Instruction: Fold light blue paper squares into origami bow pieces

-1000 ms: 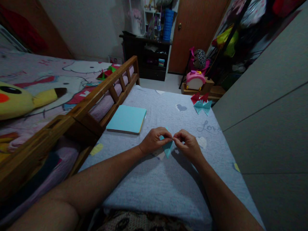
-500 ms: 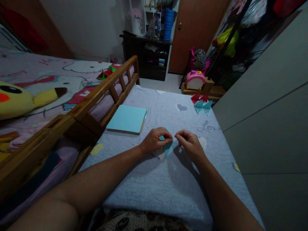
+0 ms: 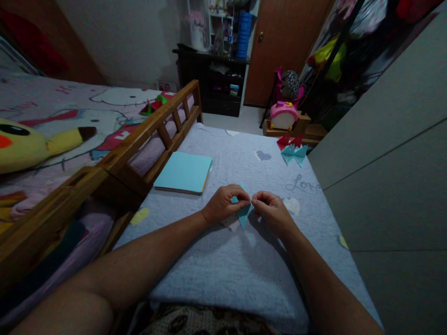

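Note:
A small piece of folded light-blue paper (image 3: 243, 217) is held just above the bed, its lower end tapering to a point. My left hand (image 3: 225, 203) pinches it between thumb and fingers from the left and covers part of it. On the other side, my right hand (image 3: 270, 207) has its thumb and forefinger pressed together at the paper's right corner, their tips meeting those of the left hand. The fold between the fingertips is too small to make out. Left of the hands lies a stack of square paper (image 3: 184, 172) with a light-blue sheet on top.
Folded light-blue paper shapes (image 3: 294, 154) and red ones (image 3: 283, 141) stand at the bed's far right corner. A wooden rail (image 3: 153, 123) runs along the left, with a yellow plush toy (image 3: 26, 146) beyond it. A pale cabinet wall (image 3: 391, 153) borders the right.
My right hand has moved slightly left, and its fingertips have closed on the paper's right corner beside my left fingertips. My left hand has stayed in place.

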Demonstrator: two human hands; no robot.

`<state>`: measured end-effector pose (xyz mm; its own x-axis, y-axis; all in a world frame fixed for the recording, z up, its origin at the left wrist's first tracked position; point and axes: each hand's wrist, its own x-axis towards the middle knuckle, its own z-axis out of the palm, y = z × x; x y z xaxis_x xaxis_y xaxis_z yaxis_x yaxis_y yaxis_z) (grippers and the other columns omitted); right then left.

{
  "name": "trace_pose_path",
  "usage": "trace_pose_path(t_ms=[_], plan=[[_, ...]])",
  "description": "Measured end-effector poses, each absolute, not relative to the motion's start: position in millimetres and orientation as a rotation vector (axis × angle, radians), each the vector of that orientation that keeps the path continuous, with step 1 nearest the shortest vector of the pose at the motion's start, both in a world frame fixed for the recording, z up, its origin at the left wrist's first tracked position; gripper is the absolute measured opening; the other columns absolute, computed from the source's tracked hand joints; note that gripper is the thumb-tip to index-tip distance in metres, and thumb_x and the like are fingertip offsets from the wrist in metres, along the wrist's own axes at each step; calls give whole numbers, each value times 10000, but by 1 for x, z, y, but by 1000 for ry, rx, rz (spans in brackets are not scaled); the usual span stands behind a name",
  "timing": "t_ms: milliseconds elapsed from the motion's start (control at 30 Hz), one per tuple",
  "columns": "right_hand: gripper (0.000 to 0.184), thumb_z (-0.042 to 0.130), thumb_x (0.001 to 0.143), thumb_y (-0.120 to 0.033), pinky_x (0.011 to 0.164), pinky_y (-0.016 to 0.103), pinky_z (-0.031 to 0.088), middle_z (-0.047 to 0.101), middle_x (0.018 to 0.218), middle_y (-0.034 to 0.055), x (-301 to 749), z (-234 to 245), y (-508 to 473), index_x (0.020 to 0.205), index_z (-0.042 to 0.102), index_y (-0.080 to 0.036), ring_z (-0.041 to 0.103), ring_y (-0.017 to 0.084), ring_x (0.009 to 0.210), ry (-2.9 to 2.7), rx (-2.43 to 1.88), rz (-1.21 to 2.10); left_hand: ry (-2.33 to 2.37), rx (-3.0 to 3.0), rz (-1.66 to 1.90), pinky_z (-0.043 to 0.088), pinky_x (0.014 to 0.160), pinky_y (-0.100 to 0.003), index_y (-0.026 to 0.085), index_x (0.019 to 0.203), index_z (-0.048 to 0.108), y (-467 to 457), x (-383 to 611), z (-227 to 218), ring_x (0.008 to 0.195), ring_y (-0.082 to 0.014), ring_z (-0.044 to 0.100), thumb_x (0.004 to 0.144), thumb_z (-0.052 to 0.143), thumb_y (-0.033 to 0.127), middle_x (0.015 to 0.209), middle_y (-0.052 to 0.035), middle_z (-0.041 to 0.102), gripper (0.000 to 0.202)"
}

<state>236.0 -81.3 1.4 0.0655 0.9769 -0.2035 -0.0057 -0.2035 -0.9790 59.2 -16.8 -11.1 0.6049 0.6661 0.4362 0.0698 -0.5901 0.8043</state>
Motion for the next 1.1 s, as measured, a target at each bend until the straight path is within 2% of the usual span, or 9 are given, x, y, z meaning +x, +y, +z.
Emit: trace_pose_path(t_ms=[367, 1100], plan=[[185, 702, 663, -339, 460, 225, 359, 515, 503, -42, 233, 0, -80, 621, 592, -196, 459, 93, 452, -1031, -1385, 1320, 567, 2067, 978, 491, 779, -303, 176, 846, 733, -18, 59, -10, 779, -167, 642, 862, 661, 204, 788, -45, 714, 80], [203, 706, 670, -351, 451, 215, 362, 527, 497, -43, 234, -3, -79, 632, 592, -187, 462, 87, 443, -1020, -1381, 1331, 537, 2119, 995, 486, 753, -288, 168, 850, 729, -17, 60, -12, 773, -159, 637, 864, 658, 181, 788, -42, 709, 73]])
